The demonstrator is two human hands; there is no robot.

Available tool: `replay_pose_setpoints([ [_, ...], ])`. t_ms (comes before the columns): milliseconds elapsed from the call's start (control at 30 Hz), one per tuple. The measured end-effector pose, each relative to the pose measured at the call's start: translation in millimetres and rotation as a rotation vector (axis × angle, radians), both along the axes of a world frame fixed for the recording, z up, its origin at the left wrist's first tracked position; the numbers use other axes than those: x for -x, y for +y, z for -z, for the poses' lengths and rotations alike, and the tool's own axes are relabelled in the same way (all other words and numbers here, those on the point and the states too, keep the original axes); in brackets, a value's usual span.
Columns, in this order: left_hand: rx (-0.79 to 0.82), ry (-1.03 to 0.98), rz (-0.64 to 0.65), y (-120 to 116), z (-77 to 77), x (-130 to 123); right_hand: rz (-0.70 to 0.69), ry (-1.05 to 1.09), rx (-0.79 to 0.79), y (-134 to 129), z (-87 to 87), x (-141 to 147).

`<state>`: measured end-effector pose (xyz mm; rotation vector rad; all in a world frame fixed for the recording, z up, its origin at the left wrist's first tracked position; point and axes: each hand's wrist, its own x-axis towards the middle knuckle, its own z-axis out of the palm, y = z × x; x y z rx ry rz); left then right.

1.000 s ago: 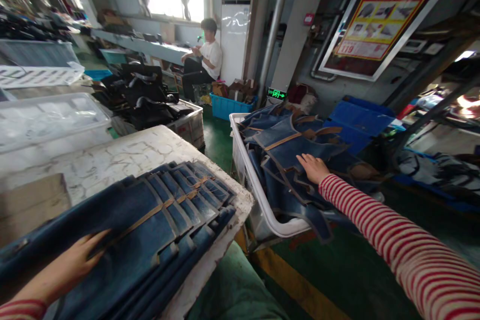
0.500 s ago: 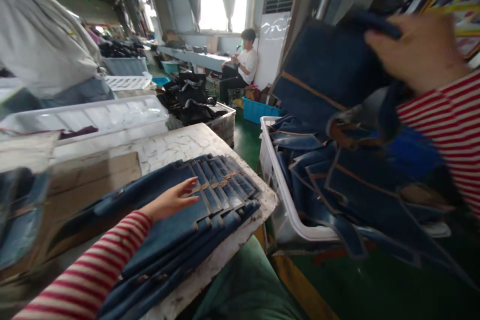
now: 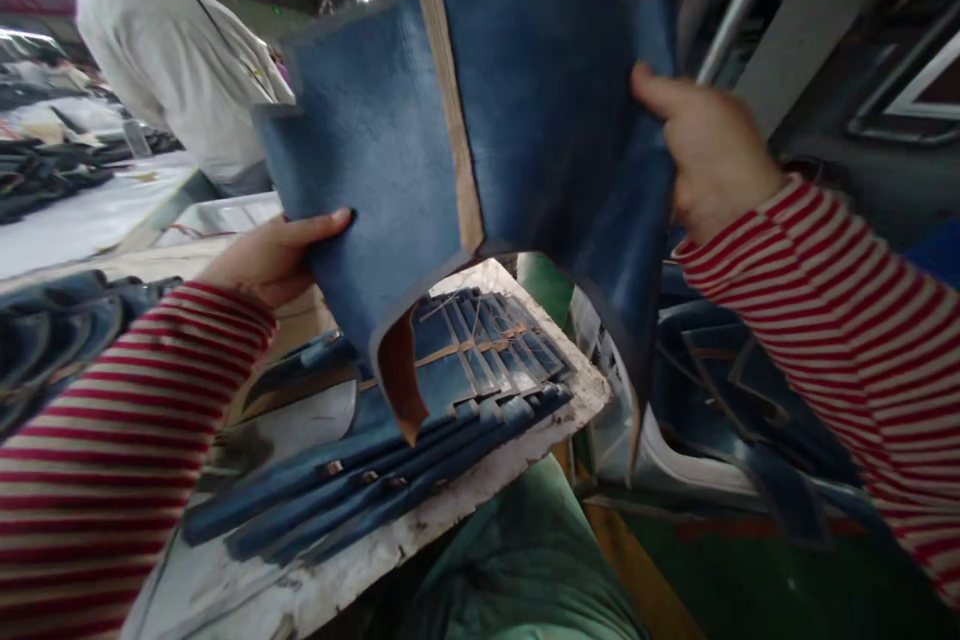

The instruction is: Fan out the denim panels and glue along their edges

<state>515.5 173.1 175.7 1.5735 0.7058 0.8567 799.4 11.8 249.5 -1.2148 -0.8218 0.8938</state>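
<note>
Stretched between both hands, above the table, is a blue leather piece (image 3: 532, 110) with a tan strip down its middle and a curved cut-out at its lower edge. My left hand (image 3: 274, 255) grips its left side, thumb on the front face. Its right side is pinched by my right hand (image 3: 709, 145), the thumb near the upper corner. Below it, similar blue pieces lie overlapped in a stack (image 3: 442, 430) on the white, worn tabletop (image 3: 577, 375). The held piece hides part of this stack.
To the right of the table stands a white plastic bin (image 3: 675, 455) filled with more blue pieces (image 3: 720, 370). Another row of blue pieces (image 3: 82, 330) lies at the left. A person in a light top (image 3: 187, 60) stands beyond the table, at the left.
The blue leather piece has come from above the bin at right to over the table. My left hand has left the stack and taken hold of its left side. The view has turned left.
</note>
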Motion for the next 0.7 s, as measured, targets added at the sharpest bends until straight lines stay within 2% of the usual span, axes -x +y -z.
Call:
replay_pose_setpoints([
  [67, -0.118, 0.22, -0.155, 7, -24.8, 11, 0.002, 0.115, -0.062, 2, 30.4, 13],
  [133, -0.327, 0.555, -0.268, 19, -46.1, 14, -0.126, 0.224, 0.02, 1, 62.5, 29],
  [200, -0.596, 0.954, -0.283, 33, -54.6, 7, -0.263, 0.332, 0.133, -2, 94.3, 53],
  [233, -0.704, 1.124, -0.246, 39, -52.1, 1, -0.326, 0.391, 0.194, -3, 109.8, 67],
  [267, -0.784, 1.261, -0.172, 45, -45.0, -5, -0.386, 0.455, 0.252, -5, 124.9, 82],
  [333, -0.822, 1.374, -0.058, 54, -20.0, -20, -0.459, 0.591, 0.331, -7, 153.5, 113],
  [433, -0.828, 1.432, 0.055, 60, 25.2, -34, -0.434, 0.791, 0.411, -6, 189.6, 154],
  [500, -0.828, 1.467, 0.108, 64, 46.8, -38, -0.381, 0.901, 0.452, -3, 206.8, 176],
  [700, -0.797, 1.558, 0.182, 79, 77.8, -46, -0.293, 1.026, 0.424, 15, 239.1, 213],
])
